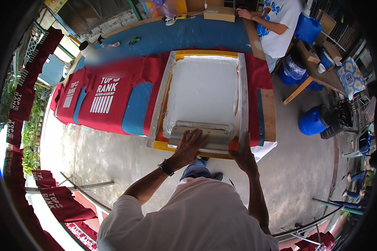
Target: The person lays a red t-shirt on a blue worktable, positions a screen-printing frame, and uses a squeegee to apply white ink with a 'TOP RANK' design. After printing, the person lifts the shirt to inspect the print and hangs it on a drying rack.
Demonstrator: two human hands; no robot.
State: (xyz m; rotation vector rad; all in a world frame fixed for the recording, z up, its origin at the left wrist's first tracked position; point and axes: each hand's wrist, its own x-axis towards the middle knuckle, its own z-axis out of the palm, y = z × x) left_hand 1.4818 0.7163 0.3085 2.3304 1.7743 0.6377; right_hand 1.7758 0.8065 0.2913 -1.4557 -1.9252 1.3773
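Liable to streak white ink if pressed unevenly, with left hand on squeegee at six o'clock, right hand at five, both grips impossible to tell.

Bright daylight, blown out toward 8 o'clock, with pale glare on the floor near 9; blurred patch over the worktop at 10; straight edges bowed within a black rim.

A smooth grey concrete floor spreads below — washed bright by daylight toward leafy green plants at left. A rough grey block wall rises behind the long blue-topped table; a brown wooden table stands right.
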